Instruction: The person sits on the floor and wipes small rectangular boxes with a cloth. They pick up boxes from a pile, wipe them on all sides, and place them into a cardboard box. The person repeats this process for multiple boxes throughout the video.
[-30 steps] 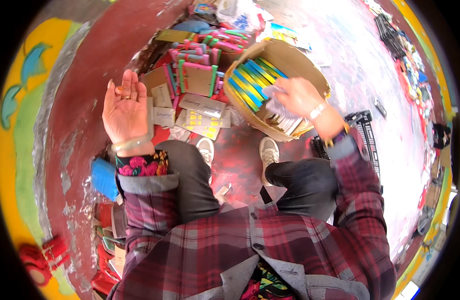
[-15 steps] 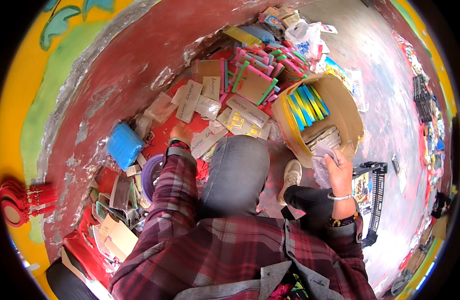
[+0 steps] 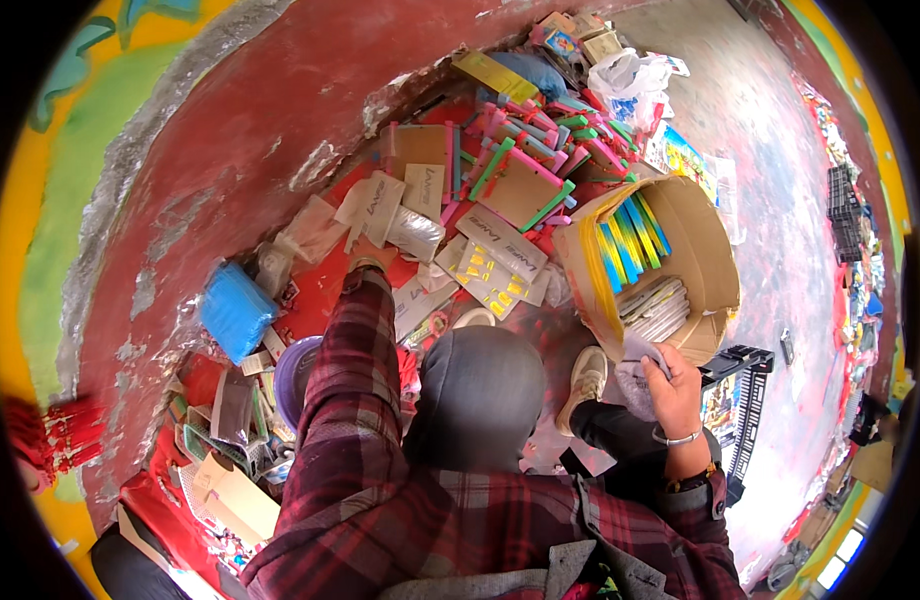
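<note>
My left hand reaches forward over the pile to the near end of a long grey-white box. It looks to be touching that end, but its fingers are too small and partly hidden to tell whether they grip it. Pinched in my right hand is a crumpled grey cloth, held just on the near side of a cardboard carton. Yellow-and-blue thin books or packs stand inside the carton, beside a stack of whitish flat items.
Pink-and-green framed boards are heaped beyond the boxes, against the red wall. A blue wrapped pack and a purple basin lie at left. A black plastic crate stands right of my right hand.
My left hand has moved forward to the near end of the grey-white box. The right hand still holds the cloth, slightly lower in view. The whole view has shifted a little.
</note>
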Action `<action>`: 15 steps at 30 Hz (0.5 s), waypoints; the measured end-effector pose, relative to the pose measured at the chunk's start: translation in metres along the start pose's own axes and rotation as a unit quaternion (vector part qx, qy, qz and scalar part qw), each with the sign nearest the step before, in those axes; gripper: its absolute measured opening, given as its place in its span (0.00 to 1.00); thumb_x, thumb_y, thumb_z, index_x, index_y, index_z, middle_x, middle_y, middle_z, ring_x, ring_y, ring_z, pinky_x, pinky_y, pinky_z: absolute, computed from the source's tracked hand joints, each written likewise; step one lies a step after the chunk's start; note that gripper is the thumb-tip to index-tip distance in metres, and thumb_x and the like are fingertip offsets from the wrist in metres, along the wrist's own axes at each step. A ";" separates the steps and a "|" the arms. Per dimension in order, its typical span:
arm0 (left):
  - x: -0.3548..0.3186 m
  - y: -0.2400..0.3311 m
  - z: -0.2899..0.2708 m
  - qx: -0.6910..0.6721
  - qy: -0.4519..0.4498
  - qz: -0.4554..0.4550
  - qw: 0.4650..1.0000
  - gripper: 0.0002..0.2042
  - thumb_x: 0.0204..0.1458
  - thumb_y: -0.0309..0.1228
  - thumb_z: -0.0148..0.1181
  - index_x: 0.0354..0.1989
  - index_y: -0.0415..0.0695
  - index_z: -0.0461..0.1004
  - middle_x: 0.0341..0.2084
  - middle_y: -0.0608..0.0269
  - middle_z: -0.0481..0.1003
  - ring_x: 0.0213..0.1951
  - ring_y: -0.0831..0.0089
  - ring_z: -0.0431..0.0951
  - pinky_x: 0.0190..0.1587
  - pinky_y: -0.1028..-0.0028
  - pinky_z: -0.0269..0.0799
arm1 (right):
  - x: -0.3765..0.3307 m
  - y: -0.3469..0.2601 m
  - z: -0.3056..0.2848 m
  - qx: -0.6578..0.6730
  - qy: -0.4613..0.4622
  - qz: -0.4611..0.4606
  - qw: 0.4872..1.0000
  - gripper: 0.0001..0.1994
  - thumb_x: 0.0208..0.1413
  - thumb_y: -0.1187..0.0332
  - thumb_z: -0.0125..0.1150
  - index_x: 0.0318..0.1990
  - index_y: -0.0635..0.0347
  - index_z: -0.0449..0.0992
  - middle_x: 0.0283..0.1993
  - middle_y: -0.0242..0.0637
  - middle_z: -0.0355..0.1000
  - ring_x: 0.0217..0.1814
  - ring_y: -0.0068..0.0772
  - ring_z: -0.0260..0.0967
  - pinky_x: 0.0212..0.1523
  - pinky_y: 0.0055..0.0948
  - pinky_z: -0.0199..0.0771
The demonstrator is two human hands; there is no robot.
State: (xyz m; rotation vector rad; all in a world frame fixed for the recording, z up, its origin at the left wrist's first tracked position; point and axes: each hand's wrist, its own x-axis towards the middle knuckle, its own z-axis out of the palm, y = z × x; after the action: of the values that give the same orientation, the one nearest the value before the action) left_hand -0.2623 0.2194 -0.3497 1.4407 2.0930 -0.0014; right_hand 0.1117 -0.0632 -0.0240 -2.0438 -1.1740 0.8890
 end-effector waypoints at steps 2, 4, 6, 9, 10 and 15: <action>0.006 0.007 -0.003 0.056 -0.021 -0.016 0.998 0.49 0.31 0.47 0.69 0.62 0.39 0.49 0.61 0.43 0.52 0.63 0.54 0.53 0.62 0.64 0.53 | 0.006 0.001 0.006 0.003 -0.013 -0.011 1.000 0.07 0.50 0.74 0.55 0.37 0.66 0.73 0.24 0.33 0.70 0.27 0.17 0.64 0.31 0.20 0.66; 0.013 0.013 -0.005 0.088 -0.055 -0.029 0.994 0.54 0.30 0.50 0.69 0.64 0.40 0.43 0.63 0.43 0.47 0.65 0.54 0.47 0.65 0.65 0.47 | 0.010 0.001 0.011 -0.008 -0.027 -0.019 0.999 0.07 0.50 0.75 0.56 0.37 0.66 0.73 0.24 0.34 0.70 0.27 0.18 0.65 0.31 0.20 0.67; 0.018 0.015 -0.004 0.099 -0.064 -0.024 0.993 0.56 0.29 0.51 0.70 0.64 0.40 0.42 0.63 0.43 0.46 0.65 0.53 0.46 0.65 0.65 0.44 | 0.013 -0.003 0.015 -0.020 -0.035 -0.020 0.999 0.07 0.49 0.75 0.55 0.37 0.66 0.73 0.25 0.35 0.71 0.28 0.19 0.66 0.32 0.20 0.67; 0.034 0.014 0.005 0.171 -0.044 -0.017 0.984 0.57 0.29 0.52 0.70 0.64 0.39 0.40 0.63 0.43 0.45 0.66 0.51 0.44 0.66 0.64 0.40 | 0.017 -0.001 0.018 -0.035 -0.050 -0.013 0.998 0.07 0.50 0.76 0.55 0.37 0.67 0.73 0.26 0.32 0.70 0.28 0.17 0.64 0.32 0.19 0.66; 0.039 0.011 0.010 0.202 -0.032 -0.015 0.979 0.57 0.29 0.52 0.70 0.64 0.39 0.39 0.63 0.43 0.45 0.66 0.51 0.43 0.67 0.64 0.39 | 0.019 0.000 0.018 -0.039 -0.053 -0.015 0.998 0.08 0.49 0.75 0.55 0.37 0.66 0.73 0.26 0.35 0.70 0.29 0.20 0.66 0.33 0.21 0.67; 0.047 0.017 -0.003 0.132 -0.045 -0.018 0.990 0.55 0.28 0.48 0.72 0.63 0.42 0.43 0.62 0.44 0.48 0.64 0.51 0.49 0.63 0.62 0.52 | 0.021 0.001 0.025 -0.046 -0.053 -0.015 0.997 0.08 0.47 0.75 0.57 0.37 0.65 0.74 0.28 0.40 0.72 0.30 0.29 0.70 0.34 0.24 0.69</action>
State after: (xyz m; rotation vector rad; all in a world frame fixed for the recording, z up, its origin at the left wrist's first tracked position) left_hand -0.2603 0.2676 -0.3633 1.5216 2.1042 -0.3630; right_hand 0.1007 -0.0409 -0.0447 -2.0669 -1.3217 0.9545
